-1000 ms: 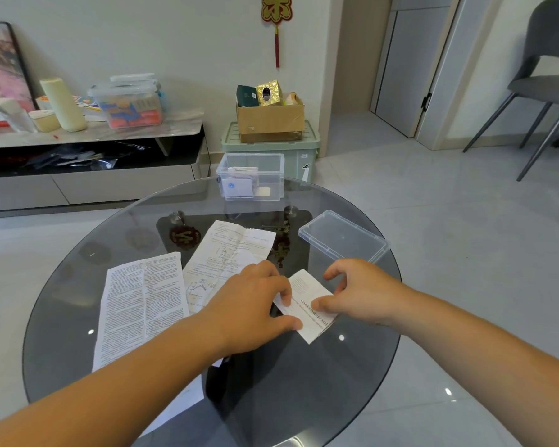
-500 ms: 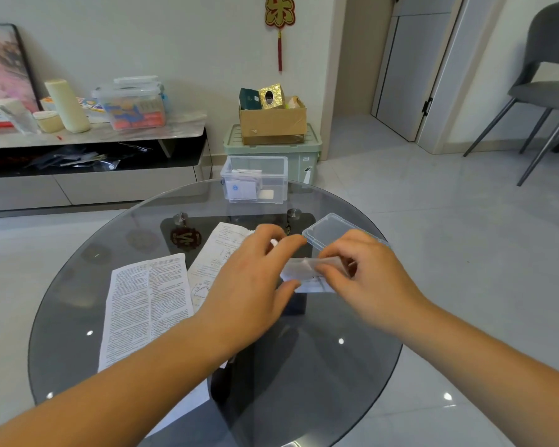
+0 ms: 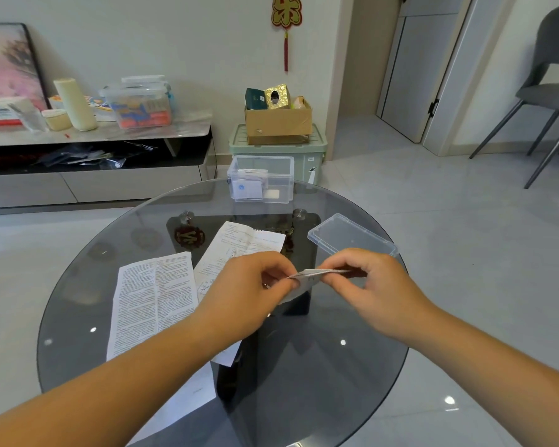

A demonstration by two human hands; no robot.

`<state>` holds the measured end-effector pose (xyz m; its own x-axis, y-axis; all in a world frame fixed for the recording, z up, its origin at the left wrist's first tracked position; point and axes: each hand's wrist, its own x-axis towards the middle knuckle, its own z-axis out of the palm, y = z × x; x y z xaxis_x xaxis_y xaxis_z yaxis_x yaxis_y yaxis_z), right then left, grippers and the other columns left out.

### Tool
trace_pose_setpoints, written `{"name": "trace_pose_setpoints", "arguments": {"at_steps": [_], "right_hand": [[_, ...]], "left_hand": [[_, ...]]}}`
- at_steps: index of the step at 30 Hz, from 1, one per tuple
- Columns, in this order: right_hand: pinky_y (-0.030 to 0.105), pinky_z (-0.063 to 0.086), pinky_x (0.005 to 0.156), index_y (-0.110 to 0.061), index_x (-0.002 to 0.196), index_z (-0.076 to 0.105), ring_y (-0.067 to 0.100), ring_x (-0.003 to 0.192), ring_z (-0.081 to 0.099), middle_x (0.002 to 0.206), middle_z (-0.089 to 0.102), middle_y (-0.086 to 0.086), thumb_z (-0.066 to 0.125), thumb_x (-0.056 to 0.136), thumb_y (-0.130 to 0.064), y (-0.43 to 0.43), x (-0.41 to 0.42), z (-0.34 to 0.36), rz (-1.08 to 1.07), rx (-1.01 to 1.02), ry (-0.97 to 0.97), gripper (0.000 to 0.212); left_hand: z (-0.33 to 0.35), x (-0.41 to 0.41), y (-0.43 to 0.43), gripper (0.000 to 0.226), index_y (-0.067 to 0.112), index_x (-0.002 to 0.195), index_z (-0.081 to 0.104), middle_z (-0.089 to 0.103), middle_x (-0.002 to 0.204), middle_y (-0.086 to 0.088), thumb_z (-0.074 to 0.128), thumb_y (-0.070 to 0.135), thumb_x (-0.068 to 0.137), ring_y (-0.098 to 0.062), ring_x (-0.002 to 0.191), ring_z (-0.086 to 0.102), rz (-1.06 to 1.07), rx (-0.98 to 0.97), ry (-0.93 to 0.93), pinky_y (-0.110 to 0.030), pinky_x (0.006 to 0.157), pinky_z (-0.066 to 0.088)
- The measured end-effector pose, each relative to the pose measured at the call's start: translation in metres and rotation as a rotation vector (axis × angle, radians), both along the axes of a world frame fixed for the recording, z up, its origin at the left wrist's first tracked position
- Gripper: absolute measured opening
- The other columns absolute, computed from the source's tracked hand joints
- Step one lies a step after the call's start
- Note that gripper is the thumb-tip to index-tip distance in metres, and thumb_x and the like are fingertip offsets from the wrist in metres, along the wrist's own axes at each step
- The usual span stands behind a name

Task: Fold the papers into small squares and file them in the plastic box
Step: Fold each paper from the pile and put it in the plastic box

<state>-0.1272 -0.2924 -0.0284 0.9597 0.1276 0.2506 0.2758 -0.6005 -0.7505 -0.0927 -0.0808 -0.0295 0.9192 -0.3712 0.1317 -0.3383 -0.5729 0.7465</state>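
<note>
Holding the folded paper [image 3: 310,277] up off the worktop [image 3: 304,366], you have it pinched from both ends: your left hand [image 3: 249,291] nips one end between thumb and fingertips, your right hand [image 3: 371,285] nips the other the same way, and neither hand has anything else in it. The paper sits well on your side of the plastic box [image 3: 260,179], which stands open at the far edge with a few folded pieces already inside. The lid [image 3: 349,235] lies loose to the near right of the box, just beyond your right hand. Two printed sheets [image 3: 155,298] lie flat to the near left of the box, not yet folded.

You seem to be tightening or finishing a fold. To do it well, square the edges up before you commit, then draw thumb and finger along the crease from the middle outward so it sets sharp. A soft crease will likely spring open once the paper is in the box. Judge its size against the pieces already filed there; if it looks bigger, fold once more. Carry it over with one hand and stand it beside the others.
</note>
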Motion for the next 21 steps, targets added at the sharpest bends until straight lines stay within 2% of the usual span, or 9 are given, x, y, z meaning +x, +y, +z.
{"name": "trace_pose_setpoints", "arguments": {"at_steps": [4,7,9,12,14,16,17,19,21], "right_hand": [[0.015,0.05,0.071,-0.043,0.092,0.067,0.002,0.091,0.063,0.091,0.069,-0.02,0.064,0.096,-0.022,0.001,0.004,0.0,-0.054,0.058,0.021,0.022],[0.02,0.055,0.069,-0.036,0.094,0.069,0.005,0.09,0.065,0.095,0.07,-0.016,0.063,0.096,-0.024,0.001,0.009,-0.003,-0.114,0.103,0.051,0.013],[0.025,0.058,0.07,-0.035,0.09,0.069,0.007,0.087,0.068,0.094,0.071,-0.014,0.063,0.096,-0.024,0.0,0.012,-0.005,-0.137,0.137,0.093,0.014],[0.017,0.052,0.063,-0.038,0.087,0.067,0.004,0.082,0.067,0.091,0.07,-0.017,0.064,0.096,-0.021,-0.002,0.015,-0.011,-0.128,0.113,0.159,0.019],[0.016,0.05,0.072,-0.038,0.104,0.064,0.005,0.096,0.063,0.105,0.066,-0.016,0.067,0.095,-0.023,-0.001,0.015,-0.015,-0.142,0.025,0.181,0.018],[0.021,0.048,0.088,-0.039,0.121,0.057,0.005,0.115,0.05,0.123,0.053,-0.017,0.068,0.093,-0.031,0.0,0.014,-0.016,-0.155,-0.152,0.134,0.031],[0.023,0.046,0.091,-0.04,0.12,0.056,0.004,0.117,0.046,0.124,0.05,-0.019,0.068,0.092,-0.036,0.001,0.012,-0.014,-0.124,-0.209,0.091,0.03],[0.022,0.045,0.089,-0.04,0.114,0.058,-0.001,0.111,0.047,0.117,0.052,-0.024,0.069,0.087,-0.047,0.002,0.006,-0.011,0.007,-0.265,0.08,0.03],[0.021,0.046,0.089,-0.042,0.119,0.056,-0.002,0.11,0.046,0.116,0.051,-0.026,0.07,0.079,-0.062,0.002,-0.001,-0.013,0.133,-0.355,0.183,0.047]], "left_hand": [[0.005,0.0,-0.001,0.014,0.036,0.095,0.062,0.072,0.084,0.018,0.073,0.03,0.089,0.005,0.085,0.066,0.058,-0.129,0.069,-0.013,0.068,0.055],[0.006,0.001,0.0,0.017,0.031,0.094,0.054,0.074,0.09,0.013,0.07,0.028,0.092,-0.004,0.083,0.071,0.05,-0.105,0.146,-0.026,0.071,0.062],[0.007,-0.001,0.003,0.013,0.032,0.094,0.06,0.073,0.093,0.012,0.065,0.02,0.096,-0.009,0.08,0.072,-0.032,-0.09,0.21,-0.028,0.071,0.062],[0.008,-0.002,0.005,0.027,0.034,0.108,0.072,0.073,0.092,0.014,0.056,0.013,0.101,-0.012,0.08,0.072,-0.122,-0.01,0.339,-0.022,0.071,0.058],[0.008,0.0,0.005,0.031,0.029,0.115,0.074,0.075,0.094,0.01,0.055,0.009,0.1,-0.015,0.074,0.072,-0.117,0.057,0.436,-0.025,0.077,0.06],[0.008,0.002,0.006,0.031,0.022,0.118,0.074,0.077,0.097,0.004,0.058,0.006,0.097,-0.015,0.071,0.072,-0.108,0.05,0.539,-0.027,0.082,0.061],[0.008,0.003,0.006,0.031,0.019,0.119,0.073,0.077,0.096,0.001,0.06,0.005,0.096,-0.016,0.072,0.073,-0.105,0.024,0.594,-0.028,0.083,0.061],[0.009,0.004,0.008,0.031,0.014,0.119,0.072,0.076,0.093,-0.002,0.066,0.002,0.091,-0.018,0.074,0.073,-0.119,-0.012,0.676,-0.028,0.082,0.06],[0.009,0.004,0.012,0.034,0.014,0.117,0.07,0.074,0.084,-0.001,0.075,0.005,0.084,-0.018,0.076,0.073,-0.148,0.031,0.653,-0.03,0.085,0.06]]}}
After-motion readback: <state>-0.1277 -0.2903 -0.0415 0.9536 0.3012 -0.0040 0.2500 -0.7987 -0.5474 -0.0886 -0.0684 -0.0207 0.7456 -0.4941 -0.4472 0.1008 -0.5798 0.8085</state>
